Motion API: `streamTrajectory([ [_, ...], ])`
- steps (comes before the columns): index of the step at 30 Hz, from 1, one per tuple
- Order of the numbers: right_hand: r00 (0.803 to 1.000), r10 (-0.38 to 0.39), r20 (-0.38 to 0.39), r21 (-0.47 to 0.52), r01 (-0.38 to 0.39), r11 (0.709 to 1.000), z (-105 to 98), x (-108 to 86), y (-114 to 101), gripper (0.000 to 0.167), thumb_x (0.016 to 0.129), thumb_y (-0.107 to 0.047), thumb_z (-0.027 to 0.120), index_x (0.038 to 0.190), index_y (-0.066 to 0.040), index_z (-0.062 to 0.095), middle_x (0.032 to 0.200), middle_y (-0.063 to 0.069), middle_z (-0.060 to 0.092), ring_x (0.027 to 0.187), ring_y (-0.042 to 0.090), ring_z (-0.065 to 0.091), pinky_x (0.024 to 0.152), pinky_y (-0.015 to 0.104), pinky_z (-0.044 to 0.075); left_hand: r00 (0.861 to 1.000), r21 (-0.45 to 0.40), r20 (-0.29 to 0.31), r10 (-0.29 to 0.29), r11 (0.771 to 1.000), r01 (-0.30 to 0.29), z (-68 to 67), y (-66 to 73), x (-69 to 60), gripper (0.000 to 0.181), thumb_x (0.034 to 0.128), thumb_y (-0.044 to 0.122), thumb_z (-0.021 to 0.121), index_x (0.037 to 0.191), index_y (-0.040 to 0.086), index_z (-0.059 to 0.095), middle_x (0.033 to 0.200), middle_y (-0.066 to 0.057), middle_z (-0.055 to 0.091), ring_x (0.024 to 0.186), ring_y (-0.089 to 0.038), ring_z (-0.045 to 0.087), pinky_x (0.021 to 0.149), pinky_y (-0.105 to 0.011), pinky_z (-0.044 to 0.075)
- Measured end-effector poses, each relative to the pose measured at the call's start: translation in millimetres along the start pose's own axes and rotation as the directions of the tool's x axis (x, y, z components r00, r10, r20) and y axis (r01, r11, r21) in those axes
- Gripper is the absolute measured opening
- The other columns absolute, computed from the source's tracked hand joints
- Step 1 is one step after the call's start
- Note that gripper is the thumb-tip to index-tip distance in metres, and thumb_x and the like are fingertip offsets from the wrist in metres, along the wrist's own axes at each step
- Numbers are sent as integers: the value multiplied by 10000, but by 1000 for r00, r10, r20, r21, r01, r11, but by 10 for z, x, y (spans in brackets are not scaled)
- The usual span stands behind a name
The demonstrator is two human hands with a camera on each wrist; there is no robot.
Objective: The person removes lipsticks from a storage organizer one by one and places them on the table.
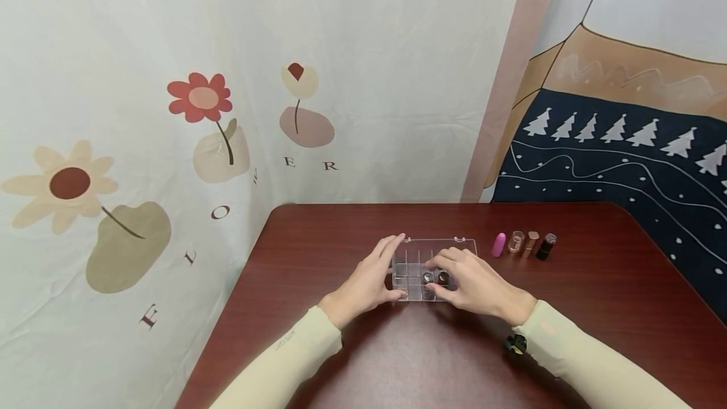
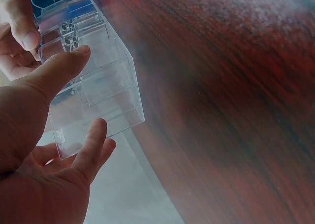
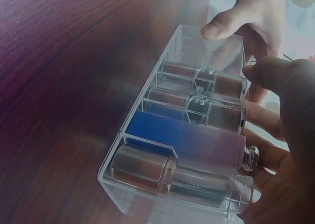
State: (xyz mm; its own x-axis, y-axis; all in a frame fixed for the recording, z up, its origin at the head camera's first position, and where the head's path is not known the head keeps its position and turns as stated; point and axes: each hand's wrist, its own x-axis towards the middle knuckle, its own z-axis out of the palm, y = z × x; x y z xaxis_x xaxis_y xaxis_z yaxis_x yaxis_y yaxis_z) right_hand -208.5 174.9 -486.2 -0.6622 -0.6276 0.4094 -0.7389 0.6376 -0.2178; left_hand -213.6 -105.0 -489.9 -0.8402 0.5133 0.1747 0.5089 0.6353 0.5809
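A clear divided box (image 1: 413, 269) stands on the table. My left hand (image 1: 372, 275) holds its left end, thumb at the front and fingers reaching toward the far corner. Over the right part, my right hand (image 1: 471, 279) has thumb and fingertips about the top of a lipstick tube (image 3: 229, 86) in a compartment. Beside it stand another similar lipstick tube (image 3: 224, 115), a blue-and-pinkish piece with a clear knob (image 3: 250, 158), and a clear-ended tube (image 3: 202, 184) at the end. Part of the box is hidden under my right hand.
Right of the box, a pink tube (image 1: 498, 245), a clear round container (image 1: 515, 242), a brown tube (image 1: 530, 243) and a black tube (image 1: 546, 247) stand in a row on the dark red table (image 1: 397, 352). Behind hangs a flower-printed curtain (image 1: 386, 81).
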Motion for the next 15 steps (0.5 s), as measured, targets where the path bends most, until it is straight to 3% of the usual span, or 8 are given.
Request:
streamTrajectory([
  [15,1000,2,-6,-4,-2,1000,17,22,-5,181,1021,-274,914,1168,-175,879,1098,-49,837,993,130,734,888,440,639,1000,0,10,-9,1000,9,-2,-8,9,1228,872,57,1040,1836,106,282,1813,-174,409,1190,-349,872,1016,-329,720],
])
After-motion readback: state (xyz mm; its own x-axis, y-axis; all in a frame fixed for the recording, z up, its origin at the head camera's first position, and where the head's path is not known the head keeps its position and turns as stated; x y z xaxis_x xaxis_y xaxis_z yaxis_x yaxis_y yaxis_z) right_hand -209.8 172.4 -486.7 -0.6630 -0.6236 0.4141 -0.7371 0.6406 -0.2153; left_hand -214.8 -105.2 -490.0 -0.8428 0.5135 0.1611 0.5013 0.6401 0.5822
